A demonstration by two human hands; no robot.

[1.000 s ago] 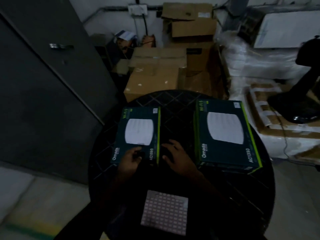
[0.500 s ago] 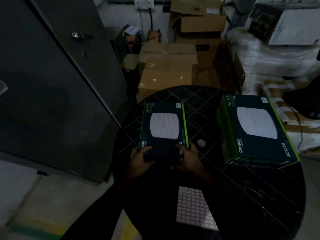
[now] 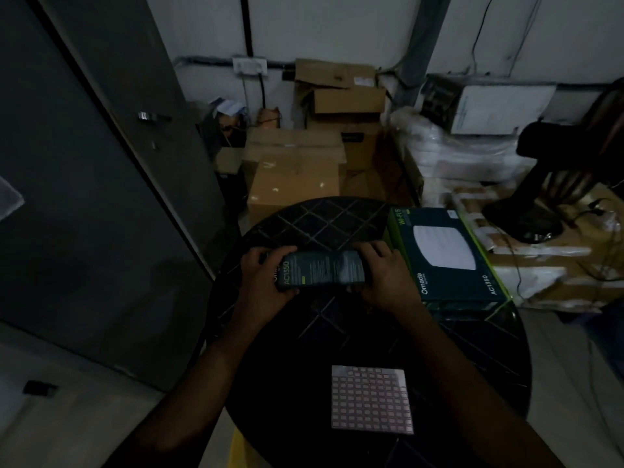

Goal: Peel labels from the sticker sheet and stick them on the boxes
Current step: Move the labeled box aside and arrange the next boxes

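A dark green Wi-Fi box [image 3: 320, 267] is tipped up on its edge above the round black table [image 3: 472, 349], its narrow printed side facing me. My left hand [image 3: 265, 276] grips its left end and my right hand [image 3: 381, 275] grips its right end. A second, larger green box [image 3: 445, 255] lies flat on the table at the right, touching my right hand's side. The sticker sheet [image 3: 371, 400], a pale grid of small labels, lies flat on the table close to me, between my forearms.
A grey metal door [image 3: 84, 197] stands close on the left. Brown cardboard cartons [image 3: 293, 173] are stacked behind the table. White wrapped bundles [image 3: 456, 163] and a black fan stand [image 3: 526, 204] crowd the right side.
Both hands have taken the left box by its ends and tipped it up from flat onto its edge. The camera view has also tilted upward and shifted.
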